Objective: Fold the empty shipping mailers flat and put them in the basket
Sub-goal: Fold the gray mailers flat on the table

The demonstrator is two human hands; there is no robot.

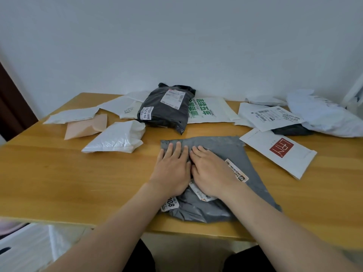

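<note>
A grey plastic mailer point(231, 152) with white labels lies on the wooden table point(59, 173) near its front edge. My left hand point(172, 169) and my right hand point(210, 169) lie side by side on it, palms down, fingers straight, pressing it flat. A white basket point(25, 250) stands on the floor at the lower left, below the table's edge. Other mailers lie across the back of the table: a black one point(167, 108), a white padded one point(117, 140) and a white one with a red logo point(279, 152).
A beige envelope point(86, 126) and white mailers point(74, 114) sit at the back left. A white mailer with green print point(208, 110) leans by the wall. Crumpled white bags point(322, 116) fill the back right. Bare wood shows at the left front.
</note>
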